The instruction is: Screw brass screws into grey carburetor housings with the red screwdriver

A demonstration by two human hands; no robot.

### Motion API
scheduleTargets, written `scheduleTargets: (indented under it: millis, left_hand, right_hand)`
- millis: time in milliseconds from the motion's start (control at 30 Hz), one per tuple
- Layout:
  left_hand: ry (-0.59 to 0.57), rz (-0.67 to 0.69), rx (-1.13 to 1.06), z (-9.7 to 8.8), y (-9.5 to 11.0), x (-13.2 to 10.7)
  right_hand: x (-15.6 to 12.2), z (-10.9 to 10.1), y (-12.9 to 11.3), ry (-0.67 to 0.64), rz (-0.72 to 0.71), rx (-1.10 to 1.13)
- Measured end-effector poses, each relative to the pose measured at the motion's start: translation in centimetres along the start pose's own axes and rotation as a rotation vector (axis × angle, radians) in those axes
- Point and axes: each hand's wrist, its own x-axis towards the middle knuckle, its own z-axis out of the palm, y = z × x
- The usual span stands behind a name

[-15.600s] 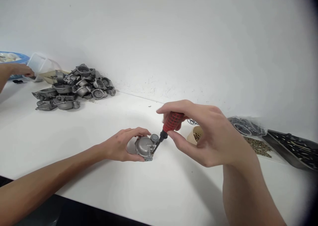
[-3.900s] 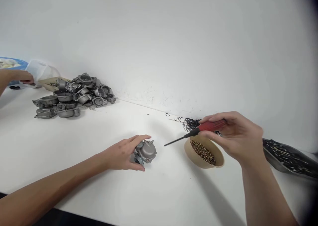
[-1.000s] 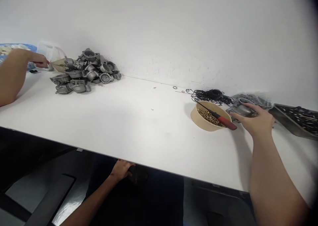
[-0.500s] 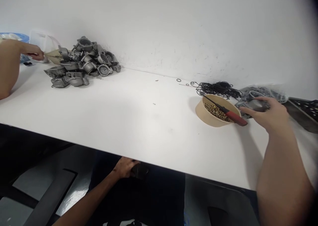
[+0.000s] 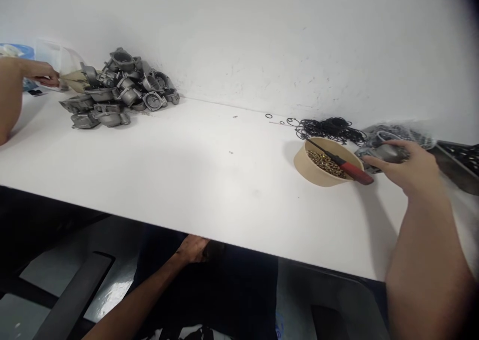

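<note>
My right hand (image 5: 409, 170) is at the right of the white table (image 5: 209, 180), its fingers closed round a grey metal carburettor part (image 5: 387, 153) just right of a tan bowl (image 5: 310, 170) of small brass screws. A red-handled screwdriver (image 5: 346, 168) lies across the bowl's rim, close to my fingers but not held. My left hand (image 5: 192, 248) is below the table's front edge over my dark lap; its fingers are hidden in shadow.
A pile of grey metal castings (image 5: 119, 88) sits at the back left, where another person's hand (image 5: 35, 73) reaches in. Black O-rings (image 5: 329, 129) lie behind the bowl. A plastic bag of rings (image 5: 407, 133) and a dark tray (image 5: 462, 163) are at the far right.
My right hand stays closed on the grey part beside the bowl. My left hand has risen slightly toward the table's edge. The view has shifted a little.
</note>
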Motion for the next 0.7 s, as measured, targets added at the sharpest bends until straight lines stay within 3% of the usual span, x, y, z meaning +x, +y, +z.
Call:
scheduleTargets:
  millis: [267, 700]
  left_hand:
    - [-0.003, -0.055, -0.027, -0.2, 0.3, 0.1]
    - [-0.015, -0.034, -0.019, -0.2, 1.5, 0.3]
  right_hand:
    - [-0.2, 0.1, -0.3, 0.008, 0.004, 0.004]
    - [0.0, 0.3, 0.1, 0.014, -0.004, -0.004]
